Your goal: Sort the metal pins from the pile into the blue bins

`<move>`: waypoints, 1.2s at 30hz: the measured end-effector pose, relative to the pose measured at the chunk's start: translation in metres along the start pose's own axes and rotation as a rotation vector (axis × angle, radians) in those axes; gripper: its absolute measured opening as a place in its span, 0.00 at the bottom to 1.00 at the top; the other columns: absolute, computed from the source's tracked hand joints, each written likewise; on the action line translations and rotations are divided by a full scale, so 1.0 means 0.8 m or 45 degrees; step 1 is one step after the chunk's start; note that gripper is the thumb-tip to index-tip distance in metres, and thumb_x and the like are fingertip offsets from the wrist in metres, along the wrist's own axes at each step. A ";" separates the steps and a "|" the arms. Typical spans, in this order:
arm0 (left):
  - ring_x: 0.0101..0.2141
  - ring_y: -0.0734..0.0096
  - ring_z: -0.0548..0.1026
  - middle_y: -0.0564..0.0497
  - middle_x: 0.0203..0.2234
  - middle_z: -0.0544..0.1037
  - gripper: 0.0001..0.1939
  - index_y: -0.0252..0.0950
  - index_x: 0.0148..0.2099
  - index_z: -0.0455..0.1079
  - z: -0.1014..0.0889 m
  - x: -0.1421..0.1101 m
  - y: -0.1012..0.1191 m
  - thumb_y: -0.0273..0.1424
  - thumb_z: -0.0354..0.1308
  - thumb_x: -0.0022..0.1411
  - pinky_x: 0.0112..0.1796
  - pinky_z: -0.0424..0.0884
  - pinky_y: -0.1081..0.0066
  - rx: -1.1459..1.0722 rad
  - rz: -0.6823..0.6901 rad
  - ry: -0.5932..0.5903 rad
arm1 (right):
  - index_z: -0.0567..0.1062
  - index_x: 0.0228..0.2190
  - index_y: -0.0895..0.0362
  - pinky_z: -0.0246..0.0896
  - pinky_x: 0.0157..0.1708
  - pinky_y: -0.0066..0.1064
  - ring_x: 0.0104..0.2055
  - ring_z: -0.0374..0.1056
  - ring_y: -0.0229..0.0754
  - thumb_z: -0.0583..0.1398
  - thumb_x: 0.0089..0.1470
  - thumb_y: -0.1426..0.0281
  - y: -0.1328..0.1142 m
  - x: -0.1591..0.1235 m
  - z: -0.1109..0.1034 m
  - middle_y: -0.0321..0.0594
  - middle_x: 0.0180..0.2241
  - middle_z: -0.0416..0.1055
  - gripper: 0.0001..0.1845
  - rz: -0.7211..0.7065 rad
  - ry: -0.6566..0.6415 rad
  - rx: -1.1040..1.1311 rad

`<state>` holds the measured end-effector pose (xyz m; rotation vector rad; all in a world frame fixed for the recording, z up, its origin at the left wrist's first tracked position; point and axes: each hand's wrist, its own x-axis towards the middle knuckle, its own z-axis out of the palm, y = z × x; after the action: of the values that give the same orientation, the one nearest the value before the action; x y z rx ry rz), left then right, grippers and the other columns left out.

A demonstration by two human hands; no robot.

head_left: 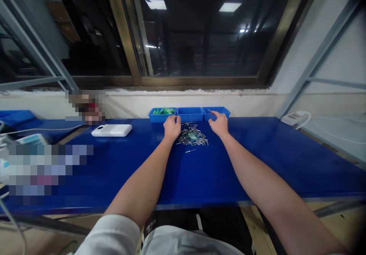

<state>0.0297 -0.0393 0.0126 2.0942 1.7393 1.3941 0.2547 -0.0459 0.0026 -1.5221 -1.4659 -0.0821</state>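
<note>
A loose pile of silver blind rivets point(201, 137) lies on the blue table, around a small greenish clear piece point(191, 136) that looks like plastic. One single rivet point(191, 151) rests apart, nearer to me. At the pile's left edge is my left hand point(172, 127), its fingers drawn together; whatever they hold is hidden. My right hand point(220, 123) reaches over the front of the right blue bin point(225, 112), index finger stretched out and thumb apart. A tiny pale spot shows by that fingertip, too small to name.
Beside the right bin are a middle blue bin point(189, 114) and a left blue bin point(151, 114) containing green packets point(164, 111). A white power bank point(111, 130) lies to the left. A white device with a cable point(294, 117) sits far right. Behind runs a wall with a window.
</note>
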 end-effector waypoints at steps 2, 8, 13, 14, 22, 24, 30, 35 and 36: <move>0.45 0.63 0.70 0.46 0.41 0.75 0.15 0.35 0.40 0.71 0.002 0.000 -0.001 0.35 0.45 0.63 0.47 0.63 0.67 0.040 -0.037 -0.055 | 0.72 0.47 0.57 0.55 0.50 0.44 0.49 0.59 0.51 0.56 0.43 0.71 0.005 0.002 -0.001 0.44 0.41 0.73 0.25 -0.001 -0.015 -0.081; 0.47 0.60 0.69 0.44 0.42 0.73 0.21 0.37 0.39 0.71 0.006 -0.005 0.003 0.41 0.38 0.65 0.47 0.61 0.61 0.220 -0.062 -0.343 | 0.66 0.53 0.54 0.52 0.51 0.49 0.53 0.54 0.56 0.59 0.38 0.73 0.017 0.004 0.003 0.43 0.53 0.64 0.36 0.034 -0.252 -0.153; 0.51 0.58 0.65 0.43 0.47 0.71 0.27 0.38 0.47 0.68 0.010 -0.014 0.002 0.50 0.37 0.63 0.51 0.54 0.55 0.292 0.036 -0.486 | 0.71 0.47 0.59 0.55 0.50 0.40 0.49 0.61 0.48 0.57 0.40 0.75 0.008 0.003 0.005 0.44 0.49 0.68 0.27 -0.162 -0.230 -0.080; 0.52 0.58 0.64 0.43 0.49 0.70 0.28 0.38 0.49 0.67 0.011 -0.016 0.001 0.50 0.37 0.62 0.52 0.53 0.54 0.298 0.074 -0.510 | 0.73 0.44 0.59 0.57 0.48 0.38 0.45 0.64 0.46 0.57 0.41 0.75 0.004 0.001 0.005 0.44 0.45 0.71 0.25 -0.190 -0.270 -0.061; 0.53 0.56 0.64 0.38 0.52 0.68 0.27 0.33 0.53 0.64 0.024 -0.018 -0.008 0.46 0.37 0.64 0.51 0.57 0.58 0.316 0.245 -0.594 | 0.78 0.30 0.57 0.59 0.39 0.32 0.36 0.67 0.44 0.61 0.43 0.58 -0.022 -0.020 0.020 0.44 0.33 0.73 0.17 -0.318 -0.650 -0.091; 0.49 0.58 0.68 0.38 0.47 0.72 0.25 0.33 0.48 0.67 0.026 -0.017 -0.008 0.45 0.38 0.64 0.48 0.61 0.62 0.297 0.250 -0.575 | 0.78 0.28 0.57 0.59 0.37 0.31 0.34 0.67 0.43 0.61 0.42 0.58 -0.026 -0.021 0.023 0.44 0.32 0.73 0.15 -0.304 -0.662 -0.097; 0.41 0.61 0.72 0.39 0.37 0.74 0.19 0.32 0.40 0.68 0.031 -0.014 -0.004 0.40 0.42 0.64 0.44 0.65 0.66 0.234 0.247 -0.543 | 0.77 0.24 0.55 0.59 0.31 0.29 0.30 0.68 0.42 0.61 0.43 0.64 -0.033 -0.021 0.025 0.40 0.25 0.75 0.08 -0.174 -0.754 -0.025; 0.42 0.61 0.71 0.41 0.38 0.73 0.17 0.32 0.41 0.68 0.030 -0.014 -0.002 0.37 0.43 0.64 0.45 0.65 0.65 0.236 0.241 -0.528 | 0.78 0.22 0.55 0.59 0.30 0.30 0.29 0.69 0.42 0.62 0.41 0.66 -0.034 -0.021 0.025 0.40 0.25 0.75 0.06 -0.101 -0.744 0.042; 0.43 0.61 0.71 0.41 0.38 0.73 0.17 0.32 0.42 0.68 0.029 -0.014 -0.002 0.37 0.44 0.63 0.45 0.65 0.64 0.234 0.234 -0.513 | 0.78 0.22 0.55 0.59 0.31 0.30 0.29 0.69 0.42 0.63 0.42 0.66 -0.033 -0.021 0.024 0.40 0.25 0.75 0.06 -0.096 -0.720 0.059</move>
<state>0.0451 -0.0369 -0.0081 2.4695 1.5919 0.7860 0.2189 -0.0508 -0.0028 -1.5202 -1.9500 0.3627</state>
